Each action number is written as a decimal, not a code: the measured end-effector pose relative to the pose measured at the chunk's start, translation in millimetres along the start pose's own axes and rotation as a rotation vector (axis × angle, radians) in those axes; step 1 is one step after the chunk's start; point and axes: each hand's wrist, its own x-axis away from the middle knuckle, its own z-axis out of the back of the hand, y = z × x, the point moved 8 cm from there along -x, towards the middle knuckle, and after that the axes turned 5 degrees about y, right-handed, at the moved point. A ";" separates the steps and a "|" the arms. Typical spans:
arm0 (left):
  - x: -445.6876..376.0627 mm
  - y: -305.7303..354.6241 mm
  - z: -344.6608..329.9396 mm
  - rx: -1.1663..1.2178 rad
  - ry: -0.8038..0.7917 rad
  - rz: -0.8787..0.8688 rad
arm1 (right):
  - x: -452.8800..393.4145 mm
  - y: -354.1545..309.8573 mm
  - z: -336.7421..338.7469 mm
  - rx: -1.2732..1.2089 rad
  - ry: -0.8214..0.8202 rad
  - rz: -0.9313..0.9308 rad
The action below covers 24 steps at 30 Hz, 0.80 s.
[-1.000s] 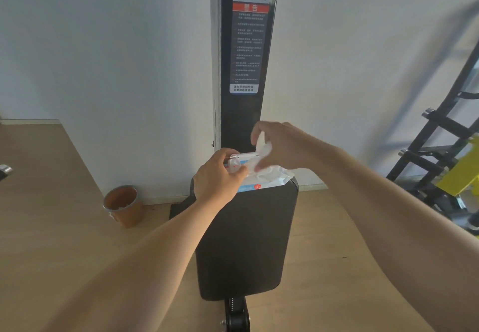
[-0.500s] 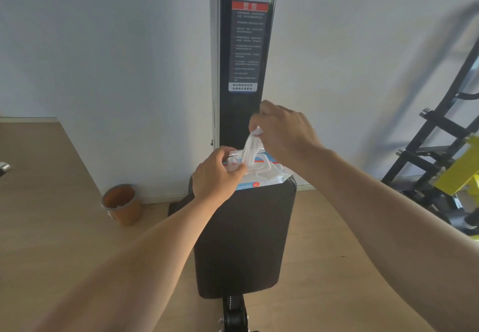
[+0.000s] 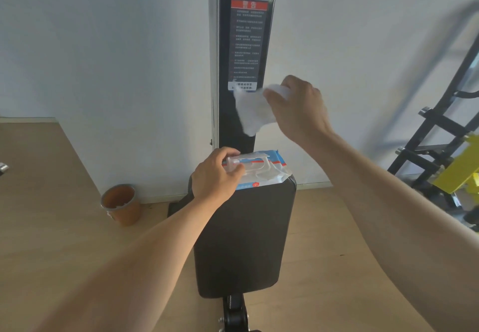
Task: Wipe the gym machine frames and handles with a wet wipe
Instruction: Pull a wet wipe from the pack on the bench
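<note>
Right hand (image 3: 298,108): a wet wipe (image 3: 252,110) is pinched clear of the pack (image 3: 259,169), just before the machine's upright frame (image 3: 246,46), likely readied for wiping. By the left hand (image 3: 216,176) the pack is gripped on the seat pad (image 3: 243,241), presumably steadied.

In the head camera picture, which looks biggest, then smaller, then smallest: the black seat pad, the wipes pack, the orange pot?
1. Black seat pad, by far the biggest.
2. Wipes pack and orange pot look about alike; the left hand covers part of the pack, so I won't rank them.
</note>
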 end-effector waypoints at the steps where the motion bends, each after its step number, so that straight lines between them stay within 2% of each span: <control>1: 0.4 -0.1 0.0 0.008 -0.001 -0.011 | 0.6 12.9 -6.8 -0.060 -0.007 -0.070; 4: -0.1 -2.3 0.4 0.046 -0.011 -0.022 | 14.3 45.0 -31.8 -0.095 -0.082 -0.183; 8: -0.3 -2.5 -1.3 0.036 -0.034 -0.012 | 43.1 58.5 -70.4 0.005 -0.316 -0.161; 12: 0.6 -4.7 -1.8 0.027 -0.046 0.001 | 60.4 67.2 -91.1 -0.033 -0.479 -0.237; 16: -1.2 -6.6 -6.0 0.016 -0.099 -0.017 | 65.1 73.8 -98.6 -0.058 -0.513 -0.277; 21: -1.6 -7.2 -7.5 -0.004 -0.089 -0.039 | 65.5 67.2 -102.0 -0.009 -0.526 -0.180; 24: -1.1 -8.8 -7.8 0.017 -0.118 -0.026 | 64.5 69.8 -99.5 -0.054 -0.525 -0.228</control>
